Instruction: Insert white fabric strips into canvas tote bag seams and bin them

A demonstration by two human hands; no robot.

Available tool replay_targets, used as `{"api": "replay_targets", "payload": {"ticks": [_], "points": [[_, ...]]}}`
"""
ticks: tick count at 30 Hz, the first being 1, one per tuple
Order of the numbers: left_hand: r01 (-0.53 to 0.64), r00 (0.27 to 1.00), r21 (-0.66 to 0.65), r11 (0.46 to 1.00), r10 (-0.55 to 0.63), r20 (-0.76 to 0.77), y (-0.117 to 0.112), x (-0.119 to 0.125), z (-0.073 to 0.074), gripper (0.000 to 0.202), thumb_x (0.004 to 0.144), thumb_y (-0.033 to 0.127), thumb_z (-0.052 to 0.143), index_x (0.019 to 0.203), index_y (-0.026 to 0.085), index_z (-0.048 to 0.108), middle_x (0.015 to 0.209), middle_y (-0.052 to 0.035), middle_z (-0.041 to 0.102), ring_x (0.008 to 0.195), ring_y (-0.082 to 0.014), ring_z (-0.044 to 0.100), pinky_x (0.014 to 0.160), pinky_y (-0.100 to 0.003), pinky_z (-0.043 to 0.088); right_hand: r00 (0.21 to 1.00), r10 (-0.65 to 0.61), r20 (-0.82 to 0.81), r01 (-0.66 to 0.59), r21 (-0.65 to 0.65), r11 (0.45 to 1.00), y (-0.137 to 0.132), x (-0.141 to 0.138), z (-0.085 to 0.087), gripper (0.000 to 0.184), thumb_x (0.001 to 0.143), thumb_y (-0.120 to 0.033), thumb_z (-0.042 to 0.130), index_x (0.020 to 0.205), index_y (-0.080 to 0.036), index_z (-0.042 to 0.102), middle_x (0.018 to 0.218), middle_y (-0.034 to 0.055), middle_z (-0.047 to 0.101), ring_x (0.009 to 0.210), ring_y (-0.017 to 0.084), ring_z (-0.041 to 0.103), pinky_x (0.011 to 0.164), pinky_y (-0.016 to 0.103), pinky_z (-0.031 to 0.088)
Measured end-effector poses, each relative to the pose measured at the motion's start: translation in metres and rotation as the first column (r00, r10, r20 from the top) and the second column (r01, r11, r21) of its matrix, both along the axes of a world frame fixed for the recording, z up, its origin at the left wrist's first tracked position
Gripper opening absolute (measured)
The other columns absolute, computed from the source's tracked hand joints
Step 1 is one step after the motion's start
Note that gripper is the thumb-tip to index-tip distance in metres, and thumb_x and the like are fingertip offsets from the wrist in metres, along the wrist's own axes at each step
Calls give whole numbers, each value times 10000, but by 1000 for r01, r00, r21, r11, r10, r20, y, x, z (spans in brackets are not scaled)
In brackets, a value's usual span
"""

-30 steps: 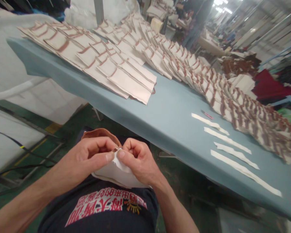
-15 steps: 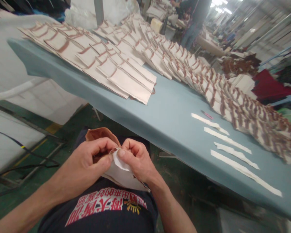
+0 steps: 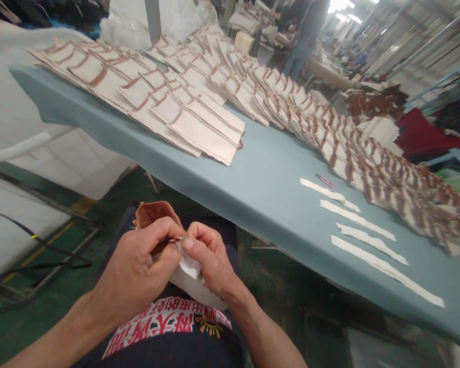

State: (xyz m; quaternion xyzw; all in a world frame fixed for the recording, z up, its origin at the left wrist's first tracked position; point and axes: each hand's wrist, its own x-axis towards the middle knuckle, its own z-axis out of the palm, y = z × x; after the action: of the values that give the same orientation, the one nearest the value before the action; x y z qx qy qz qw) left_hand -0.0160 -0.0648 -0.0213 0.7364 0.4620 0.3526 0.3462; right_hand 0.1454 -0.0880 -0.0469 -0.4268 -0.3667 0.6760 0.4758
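A piece of fabric (image 3: 159, 210), brown on one face and whitish on the other, lies over my lap against the dark apron with red lettering. My left hand (image 3: 147, 255) pinches its edge between thumb and index finger. Close beside it, my right hand (image 3: 209, 255) is closed in a pinch on the same edge, thumb on top. A white strip (image 3: 190, 266) hangs down from between the two hands. The exact spot where the fingertips meet is partly hidden by the thumbs.
A blue-grey table (image 3: 268, 174) slants across the view. On it lie overlapping cream pieces with brown edges (image 3: 199, 128), a long row of similar pieces (image 3: 322, 128), several white strips (image 3: 387, 268) and a small pink tool (image 3: 324, 180). White bins (image 3: 42, 168) stand at left. A person (image 3: 301, 41) stands behind.
My hands have drawn slightly closer together, and my left hand has rolled a little over the edge. The white strip hangs lower and looks more folded. The view shifts slightly.
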Motion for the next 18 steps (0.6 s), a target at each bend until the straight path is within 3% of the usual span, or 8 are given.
{"api": "replay_targets", "payload": {"ticks": [4, 9, 13, 18], "points": [[-62, 998, 33, 998, 62, -3, 0, 6, 5, 244, 875, 245, 507, 678, 239, 652, 540, 66, 608, 454, -119, 545, 480, -240, 392, 994, -62, -85, 56, -62, 996, -5, -12, -8, 516, 844, -600, 816, 710, -271, 442, 582, -103, 385, 524, 93, 280, 506, 245, 245], [40, 997, -208, 977, -25, 77, 11, -6, -4, 219, 866, 297, 548, 709, 241, 689, 589, 55, 653, 521, -141, 587, 487, -213, 433, 992, 33, -119, -52, -163, 985, 2, -6, -13, 637, 754, -732, 892, 700, -270, 455, 562, -115, 390, 490, 78, 241, 464, 244, 184], [130, 984, -406, 905, -69, 162, 20, -16, -4, 196, 862, 350, 621, 772, 240, 756, 671, 44, 713, 570, -147, 626, 509, -205, 449, 972, 227, -54, -233, -165, 958, 12, 18, 2, 704, 671, -747, 993, 732, -256, 493, 584, -113, 453, 503, 72, 305, 473, 225, 230], [116, 988, -380, 918, -68, 138, 27, -16, 14, 184, 827, 339, 641, 773, 239, 785, 724, 15, 718, 685, -177, 678, 529, -204, 461, 904, 364, 225, -331, -172, 928, -3, 56, 31, 676, 781, -769, 956, 784, -232, 546, 621, -103, 452, 558, 79, 330, 501, 220, 229]]}}
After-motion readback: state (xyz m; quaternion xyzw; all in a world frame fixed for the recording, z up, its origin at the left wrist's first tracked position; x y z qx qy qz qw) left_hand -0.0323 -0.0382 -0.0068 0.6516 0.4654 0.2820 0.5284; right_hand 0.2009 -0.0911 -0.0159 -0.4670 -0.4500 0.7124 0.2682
